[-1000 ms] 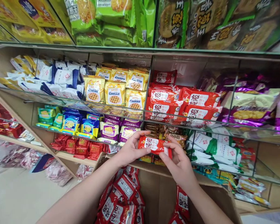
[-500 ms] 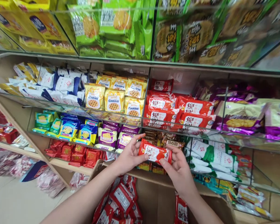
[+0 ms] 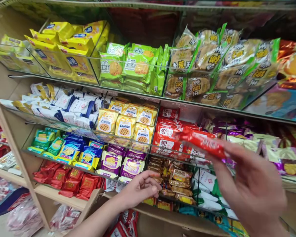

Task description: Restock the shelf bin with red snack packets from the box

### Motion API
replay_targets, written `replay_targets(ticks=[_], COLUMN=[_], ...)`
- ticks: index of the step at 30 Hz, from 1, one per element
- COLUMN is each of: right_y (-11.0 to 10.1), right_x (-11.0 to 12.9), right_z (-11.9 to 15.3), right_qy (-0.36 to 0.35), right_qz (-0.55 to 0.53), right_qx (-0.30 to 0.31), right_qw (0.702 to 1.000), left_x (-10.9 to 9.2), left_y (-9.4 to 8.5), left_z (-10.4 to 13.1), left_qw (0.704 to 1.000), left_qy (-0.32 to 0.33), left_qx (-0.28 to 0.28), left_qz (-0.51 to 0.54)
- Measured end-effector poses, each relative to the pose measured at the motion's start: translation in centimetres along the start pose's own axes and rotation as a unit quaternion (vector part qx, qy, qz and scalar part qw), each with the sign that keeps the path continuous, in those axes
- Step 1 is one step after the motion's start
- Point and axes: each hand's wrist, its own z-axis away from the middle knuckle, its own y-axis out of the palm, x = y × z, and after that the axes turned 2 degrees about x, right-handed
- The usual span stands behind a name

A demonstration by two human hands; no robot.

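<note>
Head view: the right hand (image 3: 256,187), blurred, is raised at the right, its fingers (image 3: 238,152) grasping a red packet (image 3: 204,142) by its right end. The packet is seen edge-on, sloping down to the right, in front of the red stack (image 3: 165,144) on the middle shelf; whether the two touch, I cannot tell.

The left hand (image 3: 141,190) is lower and left of centre, its fingers released and loosely curled. It is in front of the lower shelf, between the purple packets (image 3: 111,163) on its left and the brown packets (image 3: 180,177) on its right. Below it is a cardboard box (image 3: 158,227), with more red packets (image 3: 124,226) lying inside beside the left forearm.

Left of the red stack are the cookies (image 3: 124,126), then the white packets (image 3: 80,107). Green packets (image 3: 140,64) and clear packets (image 3: 210,59) showing round biscuits fill part of the shelf above. Lower left, blue packets (image 3: 71,146) are above small red packs (image 3: 66,177).
</note>
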Motion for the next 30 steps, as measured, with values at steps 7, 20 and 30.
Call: replay_targets(ticks=[7, 20, 30], right_y=[4.5, 12.8, 14.1], right_x=[-5.2, -7.0, -7.0], right_z=[-9.6, -14.9, -15.5], right_qy=[-0.138, 0.193, 0.191], right_qz=[0.215, 0.302, 0.294], right_qx=[0.182, 0.357, 0.426], right_qw=[0.95, 0.863, 0.834], left_x=[0.4, 0.0, 0.1], left_y=[0.2, -0.1, 0.0], left_z=[0.3, 0.7, 0.6], left_qw=[0.995, 0.988, 0.986], left_qy=[-0.057, -0.091, -0.091], left_qx=[0.054, 0.072, 0.079], left_qz=[-0.06, -0.103, -0.113])
